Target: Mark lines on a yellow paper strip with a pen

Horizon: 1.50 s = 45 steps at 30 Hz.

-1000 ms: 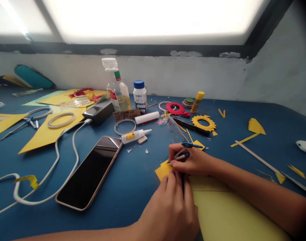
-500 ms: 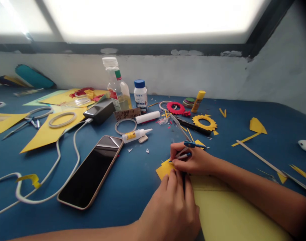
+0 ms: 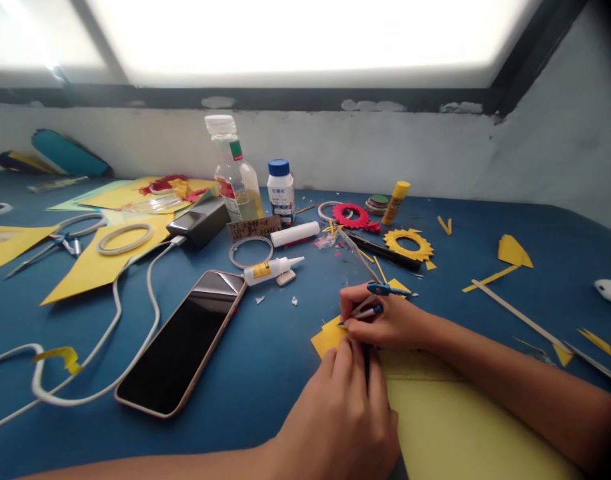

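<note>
My right hand (image 3: 373,317) is closed round a blue and silver compass (image 3: 380,289), its lower tip at a small piece of yellow paper (image 3: 326,338). My left hand (image 3: 343,407) lies over the near part of that paper, fingers stretched forward and slightly apart, pressing on it. Part of the paper is hidden under both hands. Beneath my right forearm and beside my left hand is a large pale yellow sheet (image 3: 465,420). Something dark shows between the fingers of my left hand; I cannot make out what it is.
A phone (image 3: 183,343) and a white cable (image 3: 153,293) lie to the left. Beyond the hands are a glue bottle (image 3: 268,270), a red paper ring (image 3: 350,215), a yellow paper ring (image 3: 408,245), a glue stick (image 3: 396,203) and a clear bottle (image 3: 238,177). A wooden stick (image 3: 520,315) lies right.
</note>
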Each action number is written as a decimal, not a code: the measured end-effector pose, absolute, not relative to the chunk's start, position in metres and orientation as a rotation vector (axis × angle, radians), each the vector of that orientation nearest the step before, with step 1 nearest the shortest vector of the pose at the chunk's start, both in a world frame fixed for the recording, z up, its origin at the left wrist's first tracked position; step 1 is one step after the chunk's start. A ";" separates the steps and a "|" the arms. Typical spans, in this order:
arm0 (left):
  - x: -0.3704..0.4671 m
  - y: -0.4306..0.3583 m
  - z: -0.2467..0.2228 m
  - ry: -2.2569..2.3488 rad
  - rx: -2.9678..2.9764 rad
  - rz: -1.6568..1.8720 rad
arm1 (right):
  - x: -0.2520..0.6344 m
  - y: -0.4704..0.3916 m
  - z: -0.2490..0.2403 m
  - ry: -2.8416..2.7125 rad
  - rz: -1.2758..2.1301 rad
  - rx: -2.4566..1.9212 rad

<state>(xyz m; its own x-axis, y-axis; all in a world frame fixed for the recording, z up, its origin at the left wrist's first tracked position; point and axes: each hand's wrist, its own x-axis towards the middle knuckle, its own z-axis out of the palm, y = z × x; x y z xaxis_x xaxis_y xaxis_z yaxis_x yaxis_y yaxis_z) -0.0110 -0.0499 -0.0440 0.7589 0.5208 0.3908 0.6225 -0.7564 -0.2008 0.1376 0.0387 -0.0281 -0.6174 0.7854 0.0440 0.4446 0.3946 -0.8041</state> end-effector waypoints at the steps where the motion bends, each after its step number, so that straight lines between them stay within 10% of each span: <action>1: -0.011 -0.050 -0.044 -0.883 -2.637 -0.451 | 0.138 0.039 -0.028 -2.234 1.107 -1.067; 28: -0.021 -0.038 -0.028 -0.812 -2.748 -0.546 | 0.139 0.046 -0.029 -1.835 1.333 -1.009; 33: -0.052 -0.011 -0.010 -0.640 -3.160 -1.282 | 0.140 0.056 -0.035 -1.653 1.428 -0.931; 39: -0.069 0.009 -0.005 -1.594 -3.173 -2.221 | 0.139 0.058 -0.034 -1.609 1.526 -0.889; 45: -0.069 0.017 -0.009 -1.756 -3.026 -2.430 | 0.139 0.058 -0.034 -1.602 1.552 -0.841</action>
